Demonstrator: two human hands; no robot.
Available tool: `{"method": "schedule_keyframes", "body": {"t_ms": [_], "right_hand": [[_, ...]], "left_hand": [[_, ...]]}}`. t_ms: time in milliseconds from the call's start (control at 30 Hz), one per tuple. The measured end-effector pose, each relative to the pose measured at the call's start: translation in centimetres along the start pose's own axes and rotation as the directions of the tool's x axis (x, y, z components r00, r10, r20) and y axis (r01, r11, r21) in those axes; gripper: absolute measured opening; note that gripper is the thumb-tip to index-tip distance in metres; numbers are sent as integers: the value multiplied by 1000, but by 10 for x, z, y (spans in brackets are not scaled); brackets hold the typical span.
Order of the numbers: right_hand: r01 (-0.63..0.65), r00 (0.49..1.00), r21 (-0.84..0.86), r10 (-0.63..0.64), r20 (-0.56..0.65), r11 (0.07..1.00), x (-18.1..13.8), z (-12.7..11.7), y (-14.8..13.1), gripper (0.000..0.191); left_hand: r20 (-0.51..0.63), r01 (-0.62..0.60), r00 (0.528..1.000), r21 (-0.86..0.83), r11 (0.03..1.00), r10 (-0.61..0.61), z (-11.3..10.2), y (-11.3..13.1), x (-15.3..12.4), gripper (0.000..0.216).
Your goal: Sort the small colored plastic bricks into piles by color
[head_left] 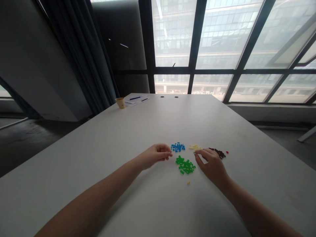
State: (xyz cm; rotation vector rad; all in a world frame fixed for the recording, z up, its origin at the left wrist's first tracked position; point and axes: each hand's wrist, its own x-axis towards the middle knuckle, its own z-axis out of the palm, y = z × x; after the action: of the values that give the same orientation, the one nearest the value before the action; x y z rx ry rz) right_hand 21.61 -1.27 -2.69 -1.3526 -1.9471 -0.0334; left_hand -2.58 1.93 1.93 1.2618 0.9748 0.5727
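Observation:
Small plastic building bricks lie in loose piles sorted by colour. My left hand (pixel 160 152) hovers just left of the blue bricks (pixel 177 147), its fingers curled and thumb drawn in; anything between the fingertips is too small to make out. At the edge of the pale yellow bricks (pixel 195 147), thumb and forefinger of my right hand (pixel 209 162) meet in a pinch, and what they hold is unclear. Between and below the hands spreads a pile of green bricks (pixel 185 165). Dark brown bricks (pixel 218 153) are partly covered by my right hand.
One yellow piece (pixel 189 182) lies alone nearer to me, and a red piece (pixel 227 152) sits right of the brown pile. Far left on the white table (pixel 172 121) stand a paper cup (pixel 120 103) and papers (pixel 134 100) with pens. Windows rise behind the table.

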Motion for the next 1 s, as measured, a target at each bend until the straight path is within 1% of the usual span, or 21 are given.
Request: {"method": "schedule_keyframes", "body": {"t_ms": [33, 67, 100, 133, 200, 267, 333, 600, 700, 867, 967, 1000], "right_hand": [[4, 1000, 0, -4, -3, 1000, 0, -1, -2, 15], [9, 1000, 0, -9, -7, 1000, 0, -2, -4, 15], [14, 1000, -1, -14, -9, 1000, -1, -3, -7, 15], [22, 1000, 0, -22, -9, 1000, -1, -4, -9, 15], [39, 999, 3, -39, -6, 999, -2, -6, -13, 15], [50, 999, 4, -50, -4, 999, -3, -7, -16, 15], [55, 998, 5, -55, -11, 998, -4, -8, -18, 14], [97, 995, 48, -95, -38, 994, -6, -10, -28, 17], [172, 985, 87, -168, -49, 981, -8, -14, -36, 17], [348, 937, 82, -350, 8, 934, -13, -19, -50, 14], [392, 918, 61, -395, 32, 918, -15, -21, -54, 14], [397, 916, 56, -399, 37, 916, -15, -22, -55, 14]], "left_hand": [[56, 35, 998, -272, 962, -20, 13, -3, -3, 16], [101, 78, 994, -483, 872, -33, 26, -7, -7, 18], [137, 114, 990, -626, 771, -35, 37, -12, -10, 19], [174, 152, 984, -707, 690, -39, 46, -17, -13, 19], [216, 210, 974, -780, 590, -61, 59, -25, -17, 17], [227, 236, 970, -804, 545, -85, 63, -30, -19, 15], [224, 239, 970, -817, 525, -93, 62, -32, -19, 14], [188, 207, 978, -832, 515, -90, 58, -36, -14, 8], [188, 204, 978, -822, 532, -85, 58, -39, -13, 12], [274, 285, 955, -764, 579, -109, 60, -44, -15, 21], [294, 309, 947, -740, 597, -127, 65, -46, -17, 23], [289, 309, 948, -724, 617, -135, 66, -45, -18, 23]]}}
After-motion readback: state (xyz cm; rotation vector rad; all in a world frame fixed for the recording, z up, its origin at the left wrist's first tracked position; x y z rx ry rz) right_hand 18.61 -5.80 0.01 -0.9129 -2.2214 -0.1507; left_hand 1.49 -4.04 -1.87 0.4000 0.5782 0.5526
